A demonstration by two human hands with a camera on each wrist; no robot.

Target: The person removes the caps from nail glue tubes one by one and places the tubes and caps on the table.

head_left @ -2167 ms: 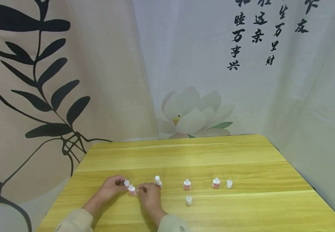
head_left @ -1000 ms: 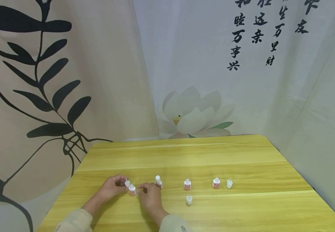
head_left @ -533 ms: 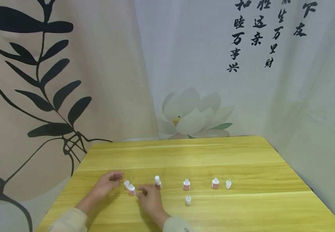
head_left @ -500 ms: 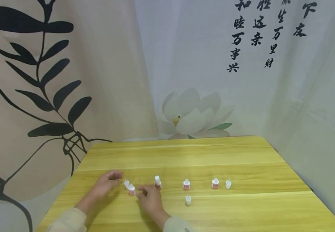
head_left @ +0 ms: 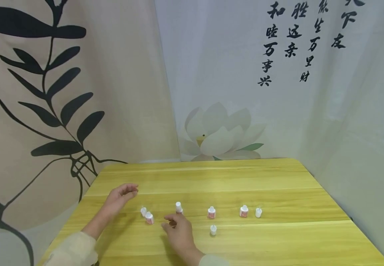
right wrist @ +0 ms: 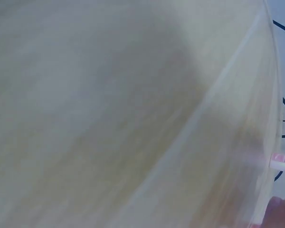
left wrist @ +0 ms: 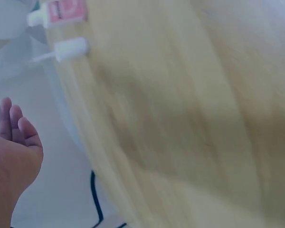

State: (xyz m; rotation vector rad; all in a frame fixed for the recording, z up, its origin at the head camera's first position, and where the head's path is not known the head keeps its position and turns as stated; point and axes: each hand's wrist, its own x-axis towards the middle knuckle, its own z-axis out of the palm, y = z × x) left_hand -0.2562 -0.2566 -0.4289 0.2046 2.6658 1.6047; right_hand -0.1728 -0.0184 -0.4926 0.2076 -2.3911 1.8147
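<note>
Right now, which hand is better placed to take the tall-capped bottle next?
Probably the right. The right hand, seemingly empty, is nearer the tall-capped bottle, hiding its base in the head view; the left hand, also seemingly empty, is farther off, leftward.

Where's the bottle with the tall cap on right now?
In the head view, the tall-capped bottle stands left of centre on the table, just beyond the right hand, with the leftmost bottle to its left.

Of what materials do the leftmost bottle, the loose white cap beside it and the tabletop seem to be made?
Bottle: probably smooth plastic, by its opaque white top; the pink label may be paper or film.
Cap: likely plastic, smooth and opaque.
Tabletop: wood or laminate, with yellowish grain and soft sheen.
</note>
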